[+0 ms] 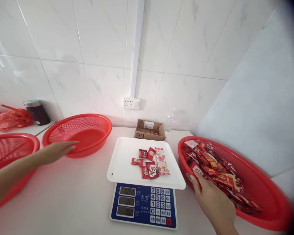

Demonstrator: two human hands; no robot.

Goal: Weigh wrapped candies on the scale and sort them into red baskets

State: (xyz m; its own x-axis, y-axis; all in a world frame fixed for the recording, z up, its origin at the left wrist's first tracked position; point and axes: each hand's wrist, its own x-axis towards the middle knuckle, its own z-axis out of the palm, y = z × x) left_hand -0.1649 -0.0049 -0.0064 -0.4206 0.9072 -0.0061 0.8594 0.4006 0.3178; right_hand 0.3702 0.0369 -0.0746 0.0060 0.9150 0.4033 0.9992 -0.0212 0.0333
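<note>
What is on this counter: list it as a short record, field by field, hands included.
left hand: open, fingers on rim of the empty red basket
right hand: palm down on the wrapped sweets in the right basket; grip unclear
scale: blue, white tray on top
tray load: several packets, mostly red, one pink
behind scale: open cardboard box
far left: another red basket
</note>
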